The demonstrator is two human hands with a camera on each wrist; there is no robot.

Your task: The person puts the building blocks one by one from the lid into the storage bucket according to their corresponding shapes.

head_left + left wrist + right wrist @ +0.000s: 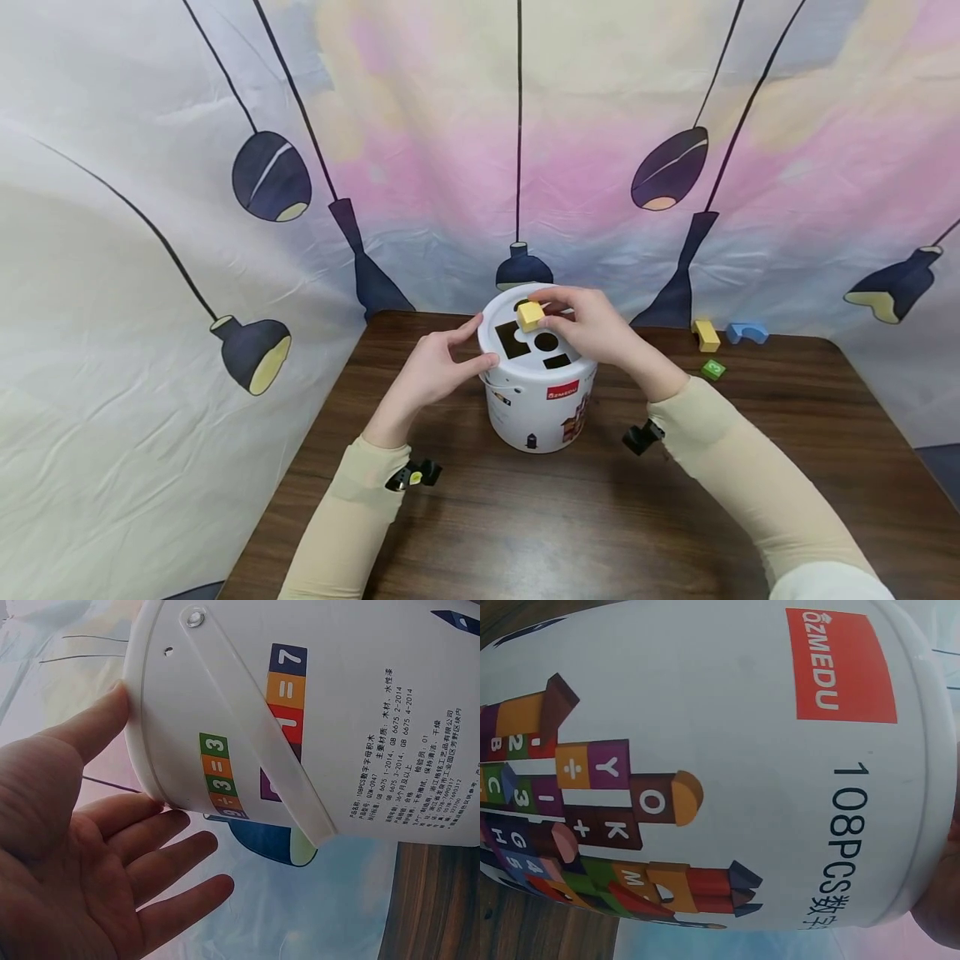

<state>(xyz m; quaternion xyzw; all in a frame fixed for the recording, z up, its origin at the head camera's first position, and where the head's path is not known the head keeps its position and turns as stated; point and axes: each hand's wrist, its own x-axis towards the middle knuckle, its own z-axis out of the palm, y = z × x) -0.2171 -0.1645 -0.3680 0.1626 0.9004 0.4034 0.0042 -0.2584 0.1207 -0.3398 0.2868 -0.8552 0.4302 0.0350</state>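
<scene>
A white bucket (517, 417) stands upright on the table, its white lid (491, 333) cut with several dark shaped holes. Over the lid my right hand (588, 325) pinches a yellow block (530, 317) between thumb and fingers. My left hand (431, 367) touches the lid's left rim with the thumb and index fingertips, the other fingers extended, as the left wrist view shows. In the right wrist view the bucket's printed side fills most of the picture, and only a bit of the right hand (941, 900) shows at the edge; the block is hidden there.
Toward the back right of the brown wooden table (480, 525) lie a yellow notched block (706, 335), a blue arch block (747, 332) and a small green block (713, 369). A cloth backdrop (450, 167) with painted lamps hangs behind the table. The bucket's white handle (259, 727) hangs down its side.
</scene>
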